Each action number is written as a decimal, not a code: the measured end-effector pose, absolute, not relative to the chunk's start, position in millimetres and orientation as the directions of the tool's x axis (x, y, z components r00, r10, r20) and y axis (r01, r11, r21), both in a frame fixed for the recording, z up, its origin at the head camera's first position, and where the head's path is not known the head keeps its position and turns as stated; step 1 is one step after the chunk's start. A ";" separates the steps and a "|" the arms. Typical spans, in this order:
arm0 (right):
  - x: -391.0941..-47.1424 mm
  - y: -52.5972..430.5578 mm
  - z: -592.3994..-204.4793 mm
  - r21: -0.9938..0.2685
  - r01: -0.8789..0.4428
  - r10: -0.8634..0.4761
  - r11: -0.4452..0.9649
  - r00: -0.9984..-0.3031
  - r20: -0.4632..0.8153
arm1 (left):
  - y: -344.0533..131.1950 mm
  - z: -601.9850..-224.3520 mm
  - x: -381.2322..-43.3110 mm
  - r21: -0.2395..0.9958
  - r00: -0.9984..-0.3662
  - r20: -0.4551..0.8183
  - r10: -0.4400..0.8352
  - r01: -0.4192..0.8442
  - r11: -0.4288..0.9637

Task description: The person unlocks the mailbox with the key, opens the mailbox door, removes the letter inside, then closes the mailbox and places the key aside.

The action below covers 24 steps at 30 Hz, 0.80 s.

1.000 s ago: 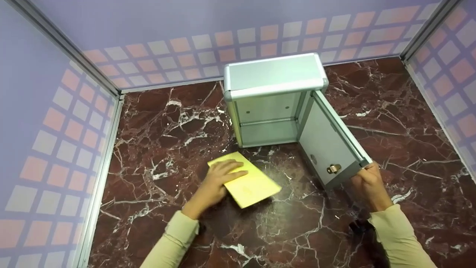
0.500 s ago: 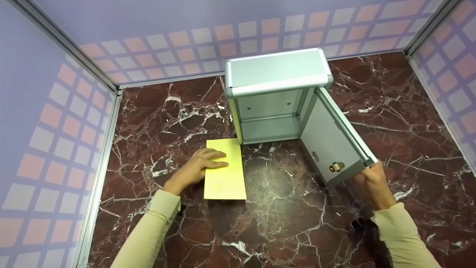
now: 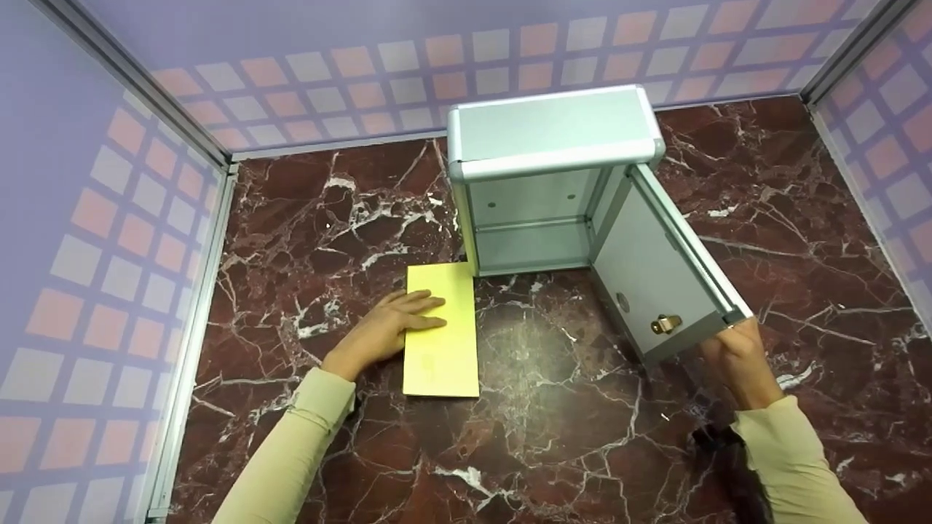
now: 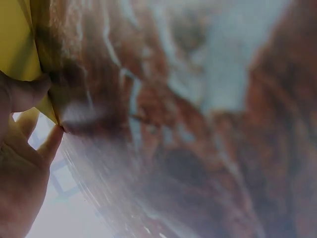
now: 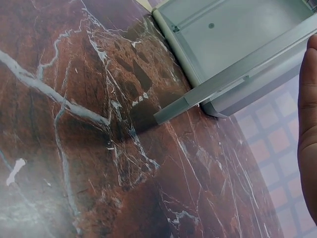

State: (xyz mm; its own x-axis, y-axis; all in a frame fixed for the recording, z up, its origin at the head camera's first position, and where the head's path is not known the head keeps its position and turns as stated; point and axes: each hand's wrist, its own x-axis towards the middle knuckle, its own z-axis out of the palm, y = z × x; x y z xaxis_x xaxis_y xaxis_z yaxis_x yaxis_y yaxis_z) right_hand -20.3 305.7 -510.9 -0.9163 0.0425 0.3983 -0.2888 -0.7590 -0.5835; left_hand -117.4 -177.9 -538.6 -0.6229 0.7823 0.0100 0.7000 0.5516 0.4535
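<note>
The yellow board (image 3: 448,367) had swung straight, apparently squaring with the box (image 3: 555,125) — left hand (image 3: 386,327) fingers outstretched on it, right hand's (image 3: 739,358) grasp at the door (image 3: 644,273) unclear.

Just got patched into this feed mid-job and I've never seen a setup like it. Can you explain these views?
There's no robot here, just a person's two bare hands. The wide picture comes from a head-worn camera looking forward and down; the two smaller ones come from cameras on each wrist.

On the dark marbled surface stands a pale box, its door swung open. A brass-coloured latch sits on the door's inner side. The left hand rests on a flat yellow piece. The right hand is at the door's free end; its fingers are partly hidden, so I can't tell whether they grip.
</note>
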 end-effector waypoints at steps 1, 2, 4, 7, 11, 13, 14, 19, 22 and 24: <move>-20.1 305.4 -511.2 -0.574 -0.294 0.049 -0.764 -0.914 0.402 | -178.1 -538.4 -117.3 0.450 -0.625 -0.003 0.781 0.696 0.559; -19.9 305.0 -511.6 -0.560 -0.295 0.054 -0.775 -0.912 0.406 | -178.2 -538.2 -117.1 0.444 -0.628 -0.019 0.778 0.692 0.569; -19.6 304.2 -511.9 -0.527 -0.283 0.056 -0.802 -0.912 0.406 | -178.2 -537.8 -116.7 0.436 -0.634 -0.048 0.772 0.682 0.588; -19.1 303.7 -512.2 -0.504 -0.277 0.064 -0.818 -0.915 0.399 | -177.5 -536.8 -115.7 0.421 -0.643 -0.075 0.762 0.672 0.609; -19.0 304.5 -511.1 -0.532 -0.266 0.053 -0.804 -0.923 0.381 | -176.1 -536.1 -114.9 0.421 -0.656 -0.074 0.751 0.662 0.619; -18.3 305.1 -510.6 -0.559 -0.267 0.051 -0.785 -0.927 0.371 | -174.9 -536.1 -115.3 0.417 -0.660 -0.055 0.749 0.666 0.618; -18.0 305.7 -510.5 -0.576 -0.268 0.048 -0.773 -0.929 0.367 | -174.3 -536.2 -115.7 0.417 -0.663 -0.037 0.747 0.669 0.615; -17.9 306.3 -511.3 -0.594 -0.251 0.028 -0.764 -0.933 0.358 | -168.3 -535.5 -120.0 0.456 -0.696 0.204 0.688 0.690 0.562; -19.2 306.0 -510.9 -0.580 -0.254 0.027 -0.774 -0.928 0.371 | -159.2 -527.6 -127.7 0.559 -0.723 0.417 0.552 0.682 0.471; -19.8 305.9 -510.1 -0.578 -0.260 0.022 -0.774 -0.923 0.385 | -150.0 -517.5 -135.8 0.633 -0.738 0.513 0.438 0.670 0.388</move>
